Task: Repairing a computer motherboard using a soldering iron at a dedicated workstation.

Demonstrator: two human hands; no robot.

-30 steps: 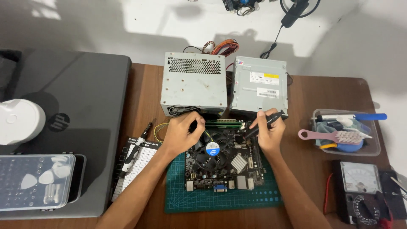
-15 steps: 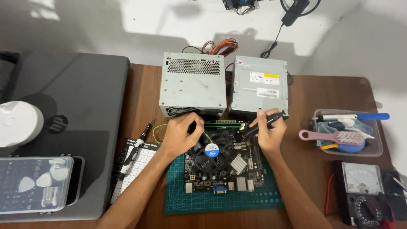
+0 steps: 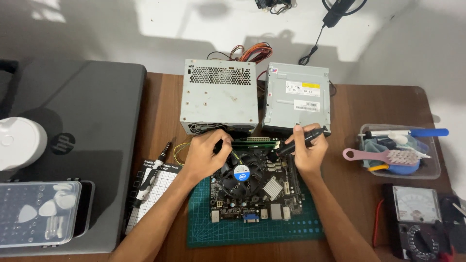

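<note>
A small motherboard [image 3: 272, 196] with a black cooler fan [image 3: 241, 173] lies on a green cutting mat [image 3: 204, 228]. My left hand [image 3: 206, 153] rests on the board's upper left corner, its fingers curled by the fan and the green memory stick [image 3: 256, 142]. My right hand [image 3: 307, 150] grips a black screwdriver [image 3: 297, 141] that slants down to the left, its tip on the board beside the fan.
A grey power supply [image 3: 219, 94] and an optical drive [image 3: 297, 97] stand behind the board. A closed laptop [image 3: 73, 136] and a clear bit case [image 3: 36, 213] lie left. A tub with brushes [image 3: 398, 155] and a multimeter [image 3: 420, 218] sit right. A black tool [image 3: 153, 172] rests on a white gridded mat.
</note>
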